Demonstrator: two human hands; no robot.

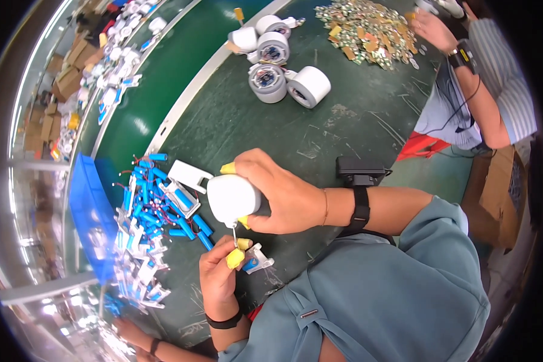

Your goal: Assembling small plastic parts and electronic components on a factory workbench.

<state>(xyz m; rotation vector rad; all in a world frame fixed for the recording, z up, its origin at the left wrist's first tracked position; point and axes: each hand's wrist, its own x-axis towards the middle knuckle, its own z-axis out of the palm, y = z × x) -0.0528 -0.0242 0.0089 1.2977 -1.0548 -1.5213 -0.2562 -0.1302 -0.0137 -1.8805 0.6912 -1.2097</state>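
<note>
My right hand [286, 196] is wrapped round a smooth white rounded housing [228, 196], yellow covers on its fingertips. Below it, my left hand [220, 268] is closed, its yellow-covered fingertips pinching a thin silvery metal piece [234, 234] that reaches the housing's lower edge. What this piece is stays too small to tell. Beside my left fingers lies a small white plastic part with a blue piece [257, 259]. Just left of the housing rest a white rectangular frame [187, 175] and a white holder with a blue cell [180, 200].
Blue cylindrical cells with wires [143, 196] and white plastic parts [142, 265] pile up at left, by a blue bin [90, 205]. Round white-grey housings [268, 82] stand farther off. At far right, a co-worker's hand [433, 30] is by a small-board heap [368, 33]; another person's hand [133, 333] shows lower left.
</note>
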